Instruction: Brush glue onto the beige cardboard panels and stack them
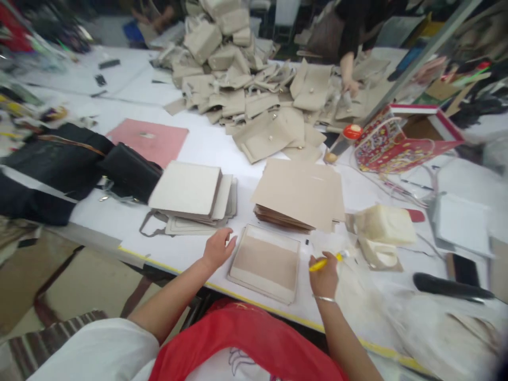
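A flat beige panel with pale bands [265, 263] lies near the table's front edge, between my two hands. Left of it, my left hand [218, 248] hovers empty, thumb and fingers apart, close to a stack of off-white panels [186, 189]. On the right, my right hand [324, 275] is closed around a yellow tool [323, 263], its tip pointing right over a crumpled pale sheet. Behind the banded panel sits a stack of beige sheets [298, 193]. A small black piece [307, 242] lies beside the panel's right corner.
Beige pouches [262, 132] are heaped at the back, where another person's hand [350, 84] reaches in. Black bags [55, 164] and a pink sheet [153, 140] lie left. To the right are a red paper bag [408, 140], a red-capped bottle [343, 143] and a yellowish block [384, 225].
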Demonstrator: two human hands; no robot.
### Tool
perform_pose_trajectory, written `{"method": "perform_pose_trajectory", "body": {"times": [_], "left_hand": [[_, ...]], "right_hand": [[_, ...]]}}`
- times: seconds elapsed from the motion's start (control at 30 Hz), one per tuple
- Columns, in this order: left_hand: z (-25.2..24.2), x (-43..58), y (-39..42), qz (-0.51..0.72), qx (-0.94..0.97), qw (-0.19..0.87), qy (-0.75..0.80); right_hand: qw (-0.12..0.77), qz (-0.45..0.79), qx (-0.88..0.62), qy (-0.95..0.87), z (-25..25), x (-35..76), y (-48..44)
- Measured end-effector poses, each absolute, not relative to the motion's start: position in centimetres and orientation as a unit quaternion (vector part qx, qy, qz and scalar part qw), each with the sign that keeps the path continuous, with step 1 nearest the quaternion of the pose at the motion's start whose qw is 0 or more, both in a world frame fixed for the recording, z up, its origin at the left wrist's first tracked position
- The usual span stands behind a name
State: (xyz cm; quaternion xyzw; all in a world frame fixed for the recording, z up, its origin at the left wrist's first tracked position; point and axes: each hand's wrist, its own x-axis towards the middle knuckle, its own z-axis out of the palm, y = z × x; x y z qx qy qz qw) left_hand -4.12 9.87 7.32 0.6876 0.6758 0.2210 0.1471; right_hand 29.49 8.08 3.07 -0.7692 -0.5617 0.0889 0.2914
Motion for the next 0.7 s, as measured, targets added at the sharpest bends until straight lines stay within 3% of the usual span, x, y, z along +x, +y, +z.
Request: {"method": "perform_pose_trajectory", "body": {"times": [0.1, 0.2, 0.37, 0.6, 0.7], "left_hand": [[10.3, -9.3, 10.0, 0.244, 0.705, -0.011, 0.666], [12.0, -14.8, 12.1, 0.158, 0.706, -0.078, 0.685], [12.3, -18.5, 12.9, 0.026, 0.770, -0.054, 0.636], [11.0, -9.8, 4.2, 0.145, 0.880, -0.031, 0.451], [8.7, -4.4, 1.5, 0.157, 0.925, 0.027, 0.344]], "right_hand": [[0.309, 0.078, -0.753, -0.576, 3.8, 29.2, 6.7], [0.332, 0.109, -0.721, -0.599, 4.7, 27.2, 5.6], [0.371, 0.239, -0.643, -0.626, 6.0, 22.8, 4.3], [0.382, 0.414, -0.557, -0.610, 7.8, 18.3, 2.8], [0.358, 0.383, -0.591, -0.613, 7.6, 18.1, 2.6]]}}
